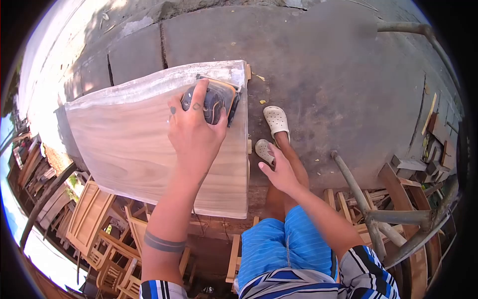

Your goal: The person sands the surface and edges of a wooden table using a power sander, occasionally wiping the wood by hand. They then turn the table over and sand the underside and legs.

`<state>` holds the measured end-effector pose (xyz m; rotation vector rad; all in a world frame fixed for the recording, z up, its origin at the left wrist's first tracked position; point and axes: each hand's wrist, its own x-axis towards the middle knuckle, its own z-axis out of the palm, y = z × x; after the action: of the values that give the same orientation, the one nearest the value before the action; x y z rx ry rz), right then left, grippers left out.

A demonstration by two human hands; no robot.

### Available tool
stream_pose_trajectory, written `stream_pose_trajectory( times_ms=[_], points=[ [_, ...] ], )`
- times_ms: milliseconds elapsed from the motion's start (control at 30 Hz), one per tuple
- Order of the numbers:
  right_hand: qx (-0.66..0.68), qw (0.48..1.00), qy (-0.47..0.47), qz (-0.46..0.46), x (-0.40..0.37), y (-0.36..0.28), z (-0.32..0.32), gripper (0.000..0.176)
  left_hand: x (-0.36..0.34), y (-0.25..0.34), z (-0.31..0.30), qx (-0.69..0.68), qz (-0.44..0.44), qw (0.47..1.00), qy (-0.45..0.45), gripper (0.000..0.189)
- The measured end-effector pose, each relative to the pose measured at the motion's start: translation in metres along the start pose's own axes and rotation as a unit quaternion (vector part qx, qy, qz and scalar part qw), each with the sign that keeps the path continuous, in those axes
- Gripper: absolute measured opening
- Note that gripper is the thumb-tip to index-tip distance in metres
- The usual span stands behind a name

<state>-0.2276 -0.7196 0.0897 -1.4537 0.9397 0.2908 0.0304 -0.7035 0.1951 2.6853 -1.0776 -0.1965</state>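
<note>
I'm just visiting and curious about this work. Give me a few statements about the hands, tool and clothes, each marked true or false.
1. The left hand grips a dark sander. True.
2. Both hands grip the sander. False: the right hand is away from it.
3. The sander sits on a wooden panel. True.
4. The feet are bare. False: pale clogs are on.
5. The shorts are blue. True.

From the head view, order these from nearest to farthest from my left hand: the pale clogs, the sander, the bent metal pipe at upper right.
Nearest first from your left hand:
1. Sander: in its grasp, on the board.
2. Pale clogs: just right of the board.
3. Bent metal pipe: far off at upper right.
</note>
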Motion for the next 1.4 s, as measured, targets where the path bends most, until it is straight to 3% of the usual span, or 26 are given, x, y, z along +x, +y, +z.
stream_pose_trajectory(
  times_ms=[133,233,300,433,500,633,767,867,967,1067,1167,1400],
  points=[
    [-0.035,0.999,-0.019,0.005,0.004,-0.048,0.052,0.101,0.054,0.009,0.003,0.032,-0.001,0.999,0.003,0.064],
    [0.031,0.998,0.035,0.044,0.03,-0.057,0.07,0.105,0.085,0.011,0.008,0.041,-0.013,0.999,-0.003,0.062],
    [0.049,0.997,0.013,0.064,0.033,-0.057,0.067,0.105,0.096,0.02,0.002,0.057,-0.054,0.997,-0.017,0.062],
    [0.05,0.996,0.04,0.064,0.036,-0.06,0.071,0.105,0.047,0.015,-0.005,0.022,-0.047,0.997,-0.056,0.062],
    [0.061,0.995,0.043,0.064,0.036,-0.058,0.072,0.105,0.011,0.009,-0.001,0.009,0.017,0.999,-0.045,0.064],
    [0.075,0.995,0.046,0.054,0.038,-0.055,0.074,0.107,0.023,0.024,0.006,0.015,0.04,0.999,-0.022,0.063],
    [0.07,0.994,0.041,0.067,0.035,-0.062,0.069,0.107,0.082,0.042,0.008,0.045,-0.022,0.999,-0.011,0.062],
    [0.068,0.995,0.039,0.063,0.035,-0.059,0.07,0.106,0.08,0.029,0.006,0.044,-0.045,0.998,-0.008,0.061],
    [0.073,0.994,0.041,0.066,0.037,-0.06,0.07,0.106,0.029,0.016,-0.005,0.045,-0.069,0.995,-0.054,0.064],
    [0.081,0.994,0.043,0.062,0.037,-0.06,0.07,0.106,-0.014,0.009,-0.006,0.043,-0.034,0.996,-0.074,0.069],
    [0.082,0.994,0.051,0.052,0.038,-0.055,0.072,0.105,0.012,0.022,0.003,0.036,0.052,0.998,-0.018,0.068],
    [0.079,0.994,0.041,0.064,0.035,-0.058,0.071,0.105,0.086,0.033,0.005,0.079,-0.099,0.992,-0.011,0.065]
  ],
)
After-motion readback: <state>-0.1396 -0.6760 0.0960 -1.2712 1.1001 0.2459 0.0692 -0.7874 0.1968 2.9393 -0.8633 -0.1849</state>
